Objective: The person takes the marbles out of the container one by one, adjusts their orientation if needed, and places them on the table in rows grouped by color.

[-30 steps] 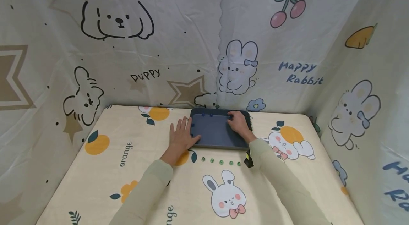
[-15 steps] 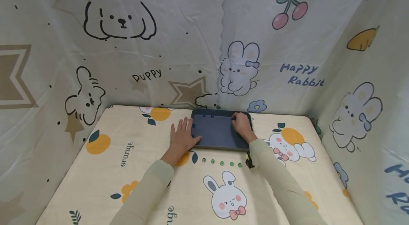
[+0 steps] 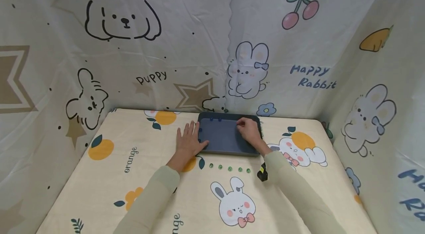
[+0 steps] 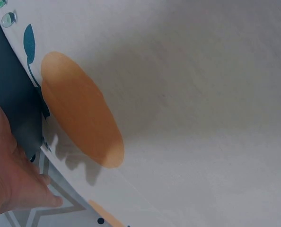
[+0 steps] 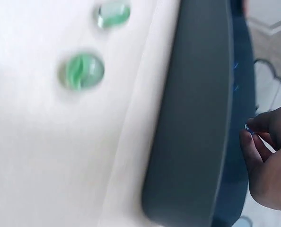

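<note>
Since half a second ago, my right hand (image 3: 249, 130) has eased slightly toward me over the tray, and the black device (image 3: 262, 172) at that wrist has come back with it. Its thumb and forefinger pinch a small, shiny bluish piece (image 5: 249, 127), too little of it showing for me to tell its shape. My left hand (image 3: 188, 141) has stayed put, fingers spread out, at the left edge of the dark blue tray (image 3: 225, 140). Small blue pieces (image 3: 211, 119) sit inside along the tray's far and left sides. Just on my side of it, five green glass marbles (image 3: 230, 168) lie apart in a row on the cream printed cloth (image 3: 196, 200).
</note>
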Motion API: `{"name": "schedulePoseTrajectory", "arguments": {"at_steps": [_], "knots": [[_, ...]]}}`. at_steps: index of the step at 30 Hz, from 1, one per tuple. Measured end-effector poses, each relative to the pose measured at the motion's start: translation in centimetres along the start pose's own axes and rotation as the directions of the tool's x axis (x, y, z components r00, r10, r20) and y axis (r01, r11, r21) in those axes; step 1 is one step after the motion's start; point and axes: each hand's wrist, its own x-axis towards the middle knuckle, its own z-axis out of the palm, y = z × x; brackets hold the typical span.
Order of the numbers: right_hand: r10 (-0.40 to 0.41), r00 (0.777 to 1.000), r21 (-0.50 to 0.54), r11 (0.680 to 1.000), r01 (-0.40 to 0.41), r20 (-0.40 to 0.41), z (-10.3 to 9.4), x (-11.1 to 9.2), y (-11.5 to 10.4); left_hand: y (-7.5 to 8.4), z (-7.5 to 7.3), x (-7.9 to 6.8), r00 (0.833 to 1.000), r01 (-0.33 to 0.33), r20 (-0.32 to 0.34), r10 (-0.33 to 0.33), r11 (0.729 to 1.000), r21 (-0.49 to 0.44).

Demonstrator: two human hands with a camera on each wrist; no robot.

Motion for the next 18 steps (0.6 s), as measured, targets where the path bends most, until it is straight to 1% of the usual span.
{"name": "schedulePoseTrajectory", "arguments": {"at_steps": [4, 10, 14, 18], "knots": [[-0.045, 0.999, 0.087, 0.995, 0.045, 0.002, -0.4, -1.5, -1.3, 0.0, -0.1, 0.0, 1.0, -0.003, -0.003, 0.003, 1.0, 0.002], [-0.129, 0.991, 0.186, 0.975, 0.122, 0.026, -0.9, -4.4, -3.2, 0.1, -0.1, 0.0, 1.0, 0.002, -0.004, -0.002, 1.0, -0.002], [-0.162, 0.984, 0.244, 0.96, 0.14, 0.073, -1.1, -6.7, -4.5, 0.1, 0.0, -0.1, 1.0, 0.0, -0.003, 0.0, 1.0, 0.002], [-0.216, 0.969, 0.28, 0.944, 0.175, 0.121, -0.9, -8.7, -5.6, 0.1, 0.1, 0.0, 1.0, 0.008, -0.007, -0.008, 1.0, 0.01]]}}
